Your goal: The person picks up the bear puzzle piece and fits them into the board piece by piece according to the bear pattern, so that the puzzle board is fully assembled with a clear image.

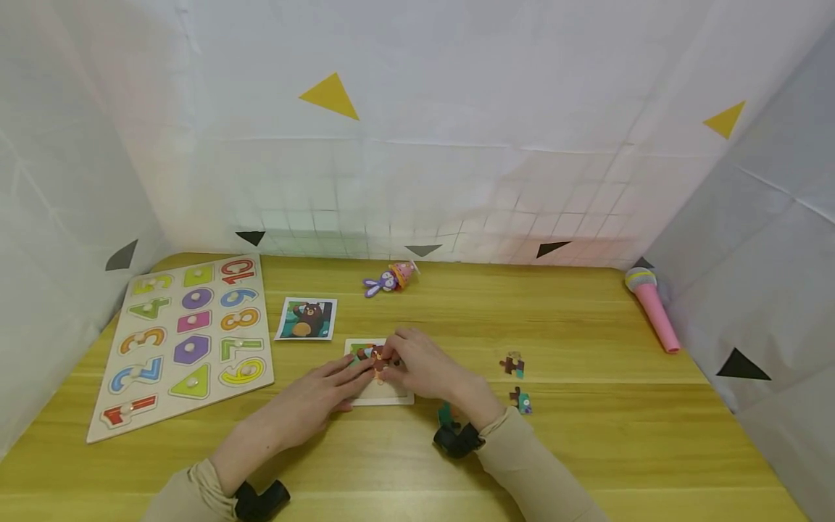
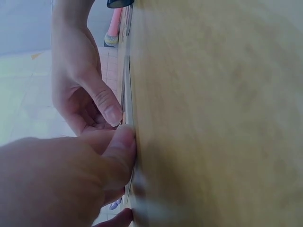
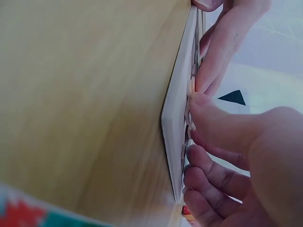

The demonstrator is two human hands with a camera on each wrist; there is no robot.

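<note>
A small white-bordered puzzle tray point(image 1: 381, 395) lies on the table with several bear-picture pieces point(image 1: 378, 354) set in it. My left hand point(image 1: 306, 402) comes in from the left, its straight fingers resting on the pieces and its thumb by the tray's near edge. Over the tray's right side, my right hand point(image 1: 424, 366) has curled fingers, and its thumb and forefinger pinch a puzzle piece point(image 3: 191, 87) low against the picture. Fingers hide much of that piece. Loose puzzle pieces point(image 1: 513, 365) lie to the right, and a green one point(image 1: 446, 415) shows beside the right wrist.
A bear picture card point(image 1: 306, 319) lies behind and left of the tray. Further left is a wooden board of numbers and shapes point(image 1: 166, 391). A purple rabbit toy point(image 1: 389, 280) lies at the back, and a pink microphone point(image 1: 655, 312) at the far right.
</note>
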